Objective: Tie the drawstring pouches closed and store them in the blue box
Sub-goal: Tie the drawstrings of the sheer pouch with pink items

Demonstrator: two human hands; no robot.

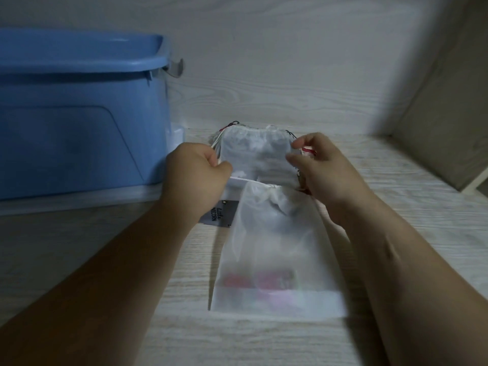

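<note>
The far pouch [257,151] tops a small stack near the desk's [396,233] back edge, by the wall [264,62]. The left hand [196,167] has its grip curled tight on that pouch's left edge. The right hand [317,165] pinches the right edge between thumb and forefinger, its other fingers loose. The near pouch [274,247] lies flat toward the front, its gathered neck touching the stack, with blurred pink things at its bottom. A grey label [219,212] shows under the left wrist. The blue box [79,114] stands at the back left.
</note>
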